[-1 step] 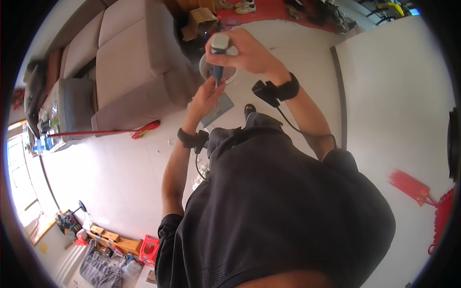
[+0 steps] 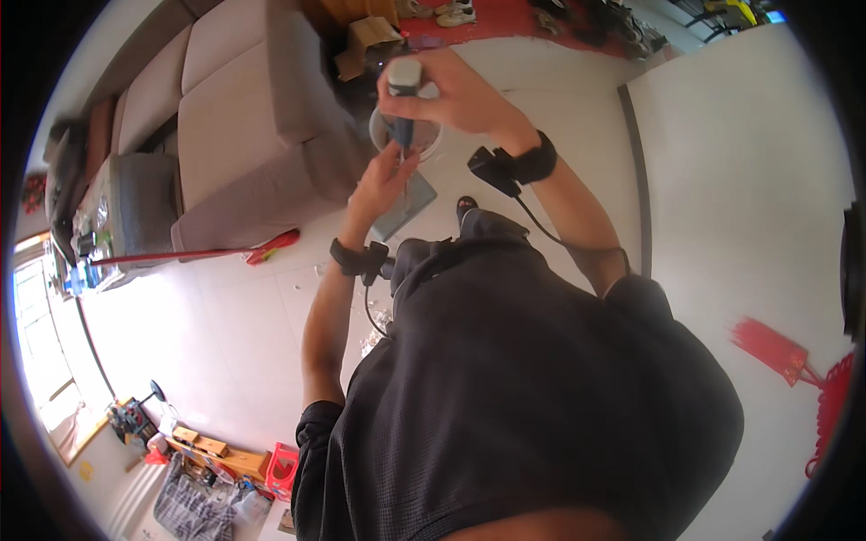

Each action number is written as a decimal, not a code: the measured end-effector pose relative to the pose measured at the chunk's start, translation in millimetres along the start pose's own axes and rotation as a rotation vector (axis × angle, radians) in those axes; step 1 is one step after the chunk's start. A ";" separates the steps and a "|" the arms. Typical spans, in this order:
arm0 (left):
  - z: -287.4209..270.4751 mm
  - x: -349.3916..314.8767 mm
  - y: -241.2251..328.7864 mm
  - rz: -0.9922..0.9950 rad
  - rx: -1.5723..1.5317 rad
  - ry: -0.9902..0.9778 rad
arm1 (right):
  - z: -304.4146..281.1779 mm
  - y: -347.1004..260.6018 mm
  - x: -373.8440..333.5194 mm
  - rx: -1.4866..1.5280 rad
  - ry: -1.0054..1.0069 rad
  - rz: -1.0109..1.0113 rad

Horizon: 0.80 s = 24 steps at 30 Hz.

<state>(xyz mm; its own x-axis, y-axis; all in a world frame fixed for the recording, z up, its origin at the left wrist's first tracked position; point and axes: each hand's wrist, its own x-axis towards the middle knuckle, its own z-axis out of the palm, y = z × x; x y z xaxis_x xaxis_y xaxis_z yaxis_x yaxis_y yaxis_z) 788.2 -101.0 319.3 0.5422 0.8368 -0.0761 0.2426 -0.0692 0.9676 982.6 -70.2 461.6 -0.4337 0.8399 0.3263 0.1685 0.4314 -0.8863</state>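
Currently gripping a dark, pale-capped handheld tool (image 2: 405,127), too blurred for reading any lettering, in the right hand (image 2: 448,96). Pinching something too small to identify at its lower end with the left hand (image 2: 382,182). Seen against a white bucket (image 2: 376,137), near a grey panel (image 2: 419,201) and sofa (image 2: 225,113).

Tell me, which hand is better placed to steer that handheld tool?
Probably the right hand: it grips the handheld tool near its top, while the left hand sits lower, fingers by its lower end.
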 end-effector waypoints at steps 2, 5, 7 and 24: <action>14.5 8.9 16.9 0.008 0.018 -0.015 | -11.8 2.5 -12.2 -0.005 0.049 0.012; 37.9 8.5 32.5 0.047 0.049 -0.021 | -22.5 3.0 -33.9 -0.012 0.090 0.045; 49.1 7.1 33.0 0.080 0.069 -0.021 | -26.6 0.3 -45.6 0.021 0.119 0.035; 10.6 117.7 -36.8 -0.021 -0.037 -0.088 | -60.7 79.5 29.7 -0.194 0.210 0.150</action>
<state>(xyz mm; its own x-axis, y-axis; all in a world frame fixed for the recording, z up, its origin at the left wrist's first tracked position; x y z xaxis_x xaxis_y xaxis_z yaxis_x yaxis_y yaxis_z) 851.6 -5.7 272.2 0.6061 0.7869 -0.1157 0.2255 -0.0305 0.9738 1036.8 9.0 420.8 -0.2024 0.9398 0.2754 0.3912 0.3354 -0.8570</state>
